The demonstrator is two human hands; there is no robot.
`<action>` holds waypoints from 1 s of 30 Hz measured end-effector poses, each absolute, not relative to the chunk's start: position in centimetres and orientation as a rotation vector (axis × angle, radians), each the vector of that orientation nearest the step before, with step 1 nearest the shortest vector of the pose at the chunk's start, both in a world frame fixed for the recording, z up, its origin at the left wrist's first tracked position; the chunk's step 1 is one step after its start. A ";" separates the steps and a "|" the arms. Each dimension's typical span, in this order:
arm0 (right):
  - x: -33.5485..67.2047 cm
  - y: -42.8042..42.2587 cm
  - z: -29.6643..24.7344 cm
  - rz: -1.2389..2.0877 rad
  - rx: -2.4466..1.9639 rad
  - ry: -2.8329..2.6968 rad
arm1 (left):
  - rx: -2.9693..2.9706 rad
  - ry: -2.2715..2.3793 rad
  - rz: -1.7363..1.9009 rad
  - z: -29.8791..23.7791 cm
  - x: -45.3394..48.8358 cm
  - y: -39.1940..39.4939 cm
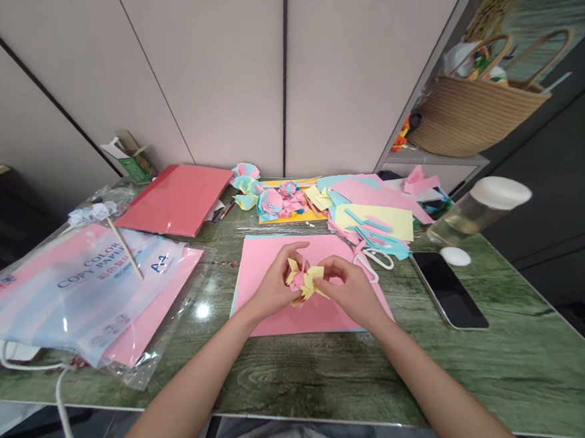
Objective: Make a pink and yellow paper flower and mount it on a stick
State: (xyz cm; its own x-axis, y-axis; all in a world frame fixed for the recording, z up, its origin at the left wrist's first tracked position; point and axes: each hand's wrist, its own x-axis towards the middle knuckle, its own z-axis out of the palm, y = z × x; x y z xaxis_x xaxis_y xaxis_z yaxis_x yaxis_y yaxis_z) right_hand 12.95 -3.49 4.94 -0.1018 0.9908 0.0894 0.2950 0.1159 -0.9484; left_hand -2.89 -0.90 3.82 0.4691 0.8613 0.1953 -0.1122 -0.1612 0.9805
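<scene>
Both my hands meet over a pink paper sheet point(279, 316) lying on the green wood-grain table point(507, 357). My left hand point(276, 283) and my right hand point(350, 287) pinch a small folded bundle of yellow and pink paper point(305, 281) between their fingers, holding it just above the sheet. White-handled scissors point(375, 260) lie right of my right hand. Finished paper flowers point(270, 200) in pink, blue and yellow sit further back.
A plastic pack of coloured copy paper point(77, 287) with a wooden stick point(124, 247) fills the left. A red folder point(178, 197) lies behind it. Paper scraps point(372, 217), a phone point(447, 288), a white-lidded jar point(477, 209) and a woven basket point(475, 113) are on the right.
</scene>
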 end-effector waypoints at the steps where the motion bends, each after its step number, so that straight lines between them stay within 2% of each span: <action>1: 12.9 -3.5 4.9 1.038 -1.314 -1.538 | 1.493 0.700 0.990 3.8 -2.9 -0.9; 19: 12.2 -4.1 4.6 0.853 -1.401 -1.490 | 1.609 0.824 1.063 3.5 -2.6 -0.9; 25: 12.1 -4.6 4.5 0.527 -1.486 -1.668 | 1.676 0.896 1.039 3.6 -2.6 -1.0; 30: 12.0 -4.7 3.7 0.185 -1.367 -1.889 | 1.748 1.001 1.048 3.6 -2.6 -1.0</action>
State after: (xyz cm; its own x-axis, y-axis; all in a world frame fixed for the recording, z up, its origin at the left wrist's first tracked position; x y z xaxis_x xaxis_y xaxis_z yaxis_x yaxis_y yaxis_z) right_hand 12.02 -4.73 3.73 -0.1159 0.8567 0.5027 0.7431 0.4106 -0.5284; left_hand -2.61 -1.05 3.57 0.3303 0.9110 0.2468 0.2051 -0.3246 0.9234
